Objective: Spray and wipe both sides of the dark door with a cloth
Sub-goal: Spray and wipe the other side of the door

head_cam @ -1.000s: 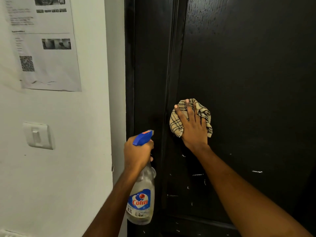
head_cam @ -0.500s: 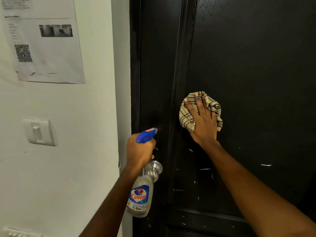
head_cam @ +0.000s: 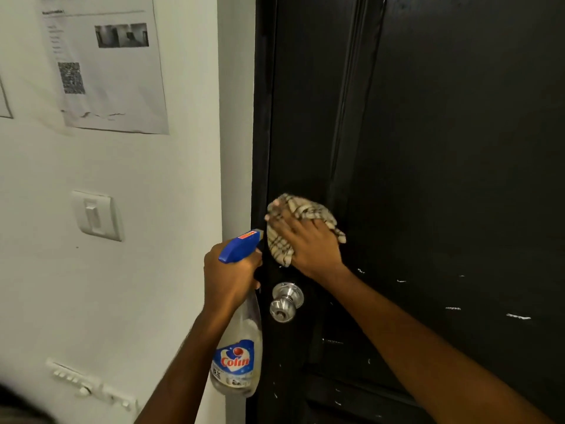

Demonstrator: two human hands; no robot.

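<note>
shifted left since earlier, now pressing cloth [head_cam: 301, 211] flat on door [head_cam: 443, 148] with spread right hand [head_cam: 312, 246], at 12 o'clock of knob [head_cam: 286, 301]. gripping bottle [head_cam: 241, 347] with curled left hand [head_cam: 227, 276], at 9 o'clock.

On door [head_cam: 443, 148]: cloth [head_cam: 305, 209] under right hand [head_cam: 312, 246], just above knob [head_cam: 286, 298]. Left of knob: bottle [head_cam: 237, 356] in left hand [head_cam: 226, 276], near door edge. On wall [head_cam: 153, 270] left of door: paper [head_cam: 107, 62] above switch [head_cam: 96, 215], well apart.
</note>
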